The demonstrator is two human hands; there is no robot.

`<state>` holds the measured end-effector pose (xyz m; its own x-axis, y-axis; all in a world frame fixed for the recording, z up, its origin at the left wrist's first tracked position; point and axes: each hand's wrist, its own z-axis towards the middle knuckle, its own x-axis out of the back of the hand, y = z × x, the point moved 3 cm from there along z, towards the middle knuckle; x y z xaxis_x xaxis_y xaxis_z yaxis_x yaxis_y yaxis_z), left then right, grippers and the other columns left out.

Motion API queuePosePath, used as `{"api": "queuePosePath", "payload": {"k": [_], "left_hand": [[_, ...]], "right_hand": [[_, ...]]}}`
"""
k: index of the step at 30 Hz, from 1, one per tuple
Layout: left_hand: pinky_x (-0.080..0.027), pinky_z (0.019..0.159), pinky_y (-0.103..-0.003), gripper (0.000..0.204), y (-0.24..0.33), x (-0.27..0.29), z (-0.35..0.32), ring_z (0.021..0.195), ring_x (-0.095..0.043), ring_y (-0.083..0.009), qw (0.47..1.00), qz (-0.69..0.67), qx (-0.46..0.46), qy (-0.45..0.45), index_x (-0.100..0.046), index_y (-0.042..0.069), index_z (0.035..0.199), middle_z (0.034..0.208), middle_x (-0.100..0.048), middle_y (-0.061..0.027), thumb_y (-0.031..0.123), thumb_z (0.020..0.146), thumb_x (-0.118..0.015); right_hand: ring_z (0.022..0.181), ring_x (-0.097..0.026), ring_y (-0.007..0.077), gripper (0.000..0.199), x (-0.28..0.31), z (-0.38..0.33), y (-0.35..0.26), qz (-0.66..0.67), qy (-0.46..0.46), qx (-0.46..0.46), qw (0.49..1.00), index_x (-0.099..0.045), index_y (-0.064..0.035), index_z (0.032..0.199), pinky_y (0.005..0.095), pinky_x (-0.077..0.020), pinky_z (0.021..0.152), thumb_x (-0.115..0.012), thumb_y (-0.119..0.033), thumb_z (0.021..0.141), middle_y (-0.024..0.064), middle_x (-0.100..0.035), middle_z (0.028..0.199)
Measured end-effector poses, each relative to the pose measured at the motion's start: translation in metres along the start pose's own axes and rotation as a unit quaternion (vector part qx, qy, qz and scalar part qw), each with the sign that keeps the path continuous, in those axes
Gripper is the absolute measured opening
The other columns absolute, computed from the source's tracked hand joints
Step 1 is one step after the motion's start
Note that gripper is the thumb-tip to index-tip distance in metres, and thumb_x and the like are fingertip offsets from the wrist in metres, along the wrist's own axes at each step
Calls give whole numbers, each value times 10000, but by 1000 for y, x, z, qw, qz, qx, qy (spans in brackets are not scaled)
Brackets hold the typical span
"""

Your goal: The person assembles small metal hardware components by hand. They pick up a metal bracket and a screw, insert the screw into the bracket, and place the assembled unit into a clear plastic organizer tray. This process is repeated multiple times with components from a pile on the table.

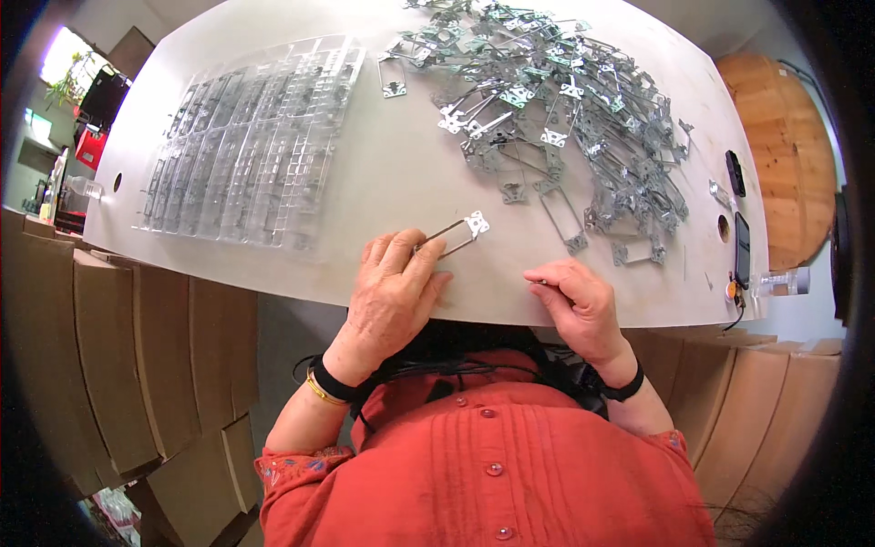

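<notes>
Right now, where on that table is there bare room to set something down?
A bare strip of the table runs between the clear plastic trays and the pile of metal frames, down to the left hand, which holds one metal frame. Another bare patch lies beyond the right hand. The far right is crowded: frames, two dark phones.

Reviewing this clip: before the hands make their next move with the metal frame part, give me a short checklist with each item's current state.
1. Left hand has the metal frame part pinned at the table edge: ok.
2. Part's plate end clear of the fingers and visible: ok.
3. Right hand holds a small thin item at its fingertips: ok; what the item is: cannot tell.
4. Pile of metal parts lies apart from the held part: ok.
5. Clear plastic trays lie flat on the table, to the left: ok.
6. Tray slots filled or empty: cannot tell.
</notes>
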<state>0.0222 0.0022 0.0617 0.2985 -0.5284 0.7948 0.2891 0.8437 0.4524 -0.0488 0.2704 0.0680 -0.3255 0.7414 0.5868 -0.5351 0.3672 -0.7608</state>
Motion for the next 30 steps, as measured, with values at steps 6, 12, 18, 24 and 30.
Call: {"api": "queuePosePath", "payload": {"k": [6,12,18,24,30], "left_hand": [[-541,1020,-517,378,0,-5,-2,1160,-659,-417,1000,12,-10,14,-712,33,1316,1293,-697,-190,118,958,-803],[-540,1022,-514,468,-1,-4,-2,1168,-668,-435,1000,-10,-5,27,-657,2,1326,1278,-723,-199,126,918,-849],[-524,1036,-511,570,1,-1,2,1139,-676,-412,1000,0,3,6,-627,-2,1357,1215,-741,-191,133,866,-881],[-519,1041,-514,581,0,-3,3,1124,-682,-395,1000,13,2,3,-632,6,1357,1192,-741,-185,138,850,-883],[-523,1034,-519,558,-1,-5,6,1106,-680,-396,999,26,-14,22,-641,11,1355,1234,-720,-192,121,858,-867]], "right_hand": [[926,-764,302,242,-1,-2,-1,-5,10,7,1000,-798,-54,1181,366,-610,791,-784,38,958,136,-784,1070],[929,-768,297,245,-2,1,-3,-10,6,0,1000,-799,-55,1183,365,-612,795,-780,42,960,137,-785,1070],[911,-766,277,269,-5,3,-2,-2,7,1,1000,-789,-54,1205,359,-608,788,-791,44,954,134,-782,1047],[841,-745,233,215,-12,3,2,32,27,-51,998,-769,-45,1137,328,-586,758,-833,18,941,115,-771,989],[818,-732,214,199,-9,5,3,9,20,-19,1000,-758,-40,1111,318,-576,739,-847,6,939,106,-768,966]]}}
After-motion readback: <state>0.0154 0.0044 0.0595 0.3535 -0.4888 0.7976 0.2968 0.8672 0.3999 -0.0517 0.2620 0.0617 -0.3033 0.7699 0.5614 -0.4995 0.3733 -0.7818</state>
